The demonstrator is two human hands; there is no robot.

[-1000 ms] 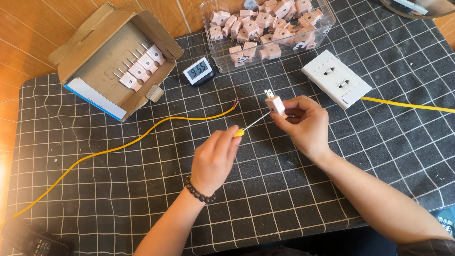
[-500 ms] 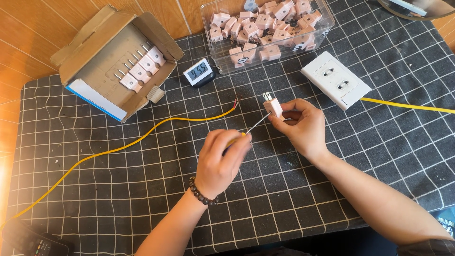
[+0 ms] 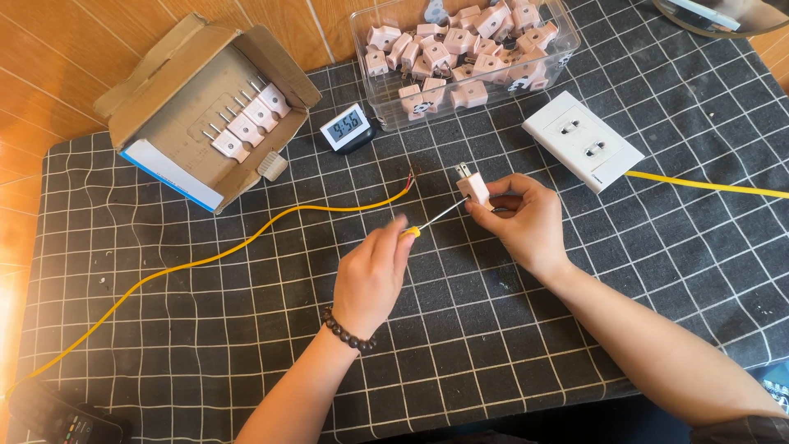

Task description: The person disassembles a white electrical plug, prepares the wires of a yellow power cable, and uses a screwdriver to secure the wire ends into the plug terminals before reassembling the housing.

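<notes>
Evidently, the left hand [image 3: 370, 275] is gripping a screwdriver [image 3: 434, 219] against the plug [image 3: 474, 188] the right hand [image 3: 526, 222] is pinching; slipping could jab fingers.

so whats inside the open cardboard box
The cardboard box holds a diagonal row of white plugs with their prongs showing. Its raised flaps hide part of the inside.

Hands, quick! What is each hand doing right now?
Left hand: closed around a yellow-handled screwdriver, tip at the plug.
Right hand: closed, holding a small white plug.
</notes>
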